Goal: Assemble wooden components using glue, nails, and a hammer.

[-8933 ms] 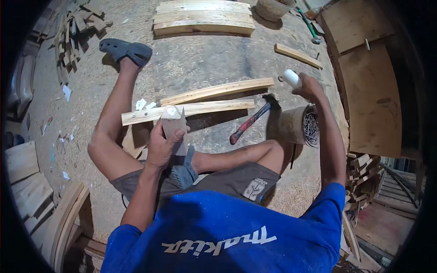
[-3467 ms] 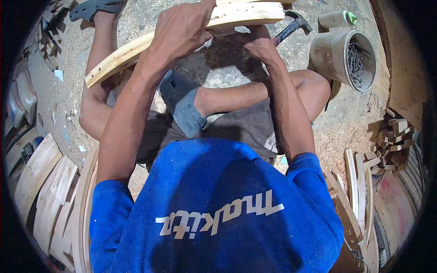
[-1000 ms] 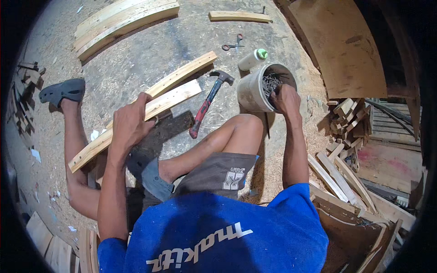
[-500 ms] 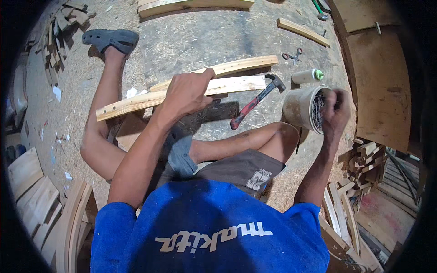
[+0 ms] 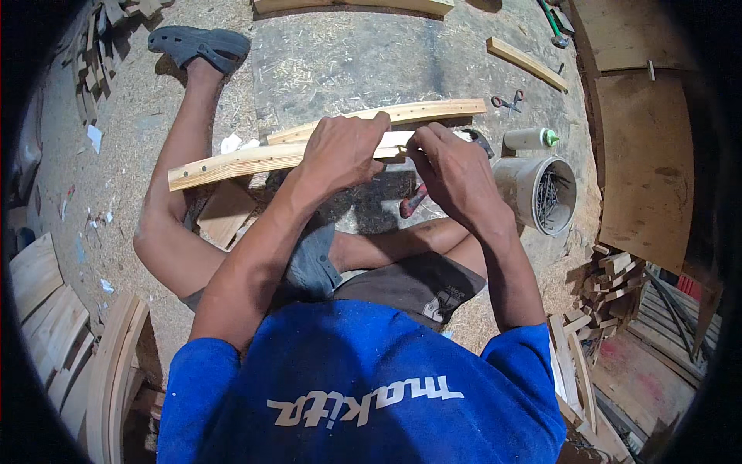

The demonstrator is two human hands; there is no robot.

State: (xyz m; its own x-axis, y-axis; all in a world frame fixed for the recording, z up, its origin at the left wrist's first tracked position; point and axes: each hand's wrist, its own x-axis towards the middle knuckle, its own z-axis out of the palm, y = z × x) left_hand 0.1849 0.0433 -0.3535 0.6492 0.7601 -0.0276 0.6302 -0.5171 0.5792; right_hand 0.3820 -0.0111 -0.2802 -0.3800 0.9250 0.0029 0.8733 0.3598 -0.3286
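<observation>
My left hand (image 5: 340,155) is closed around a pale wooden strip (image 5: 232,165) with dark round spots near its left end. My right hand (image 5: 460,174) has its fingers pinched together against the strip's right part. Whatever sits in that pinch is too small to make out. A hammer (image 5: 413,203) with a red and black handle lies beneath my right hand, mostly hidden by it. Just beyond the held strip lies a second wooden strip (image 5: 417,110). To the right, a whitish bucket (image 5: 514,185) lies tipped on its side with many nails (image 5: 547,195) inside.
Behind the bucket lies a white bottle (image 5: 525,139) with a green cap. Scissors (image 5: 508,100) and a short wood piece (image 5: 525,63) are farther off. Scrap wood is piled at far left and lower right. My bent legs flank the work, a grey clog (image 5: 199,48) on one foot.
My right hand has left the bucket of nails and moved left to the wooden strip, now covering part of the hammer. My left hand still grips the strip.
</observation>
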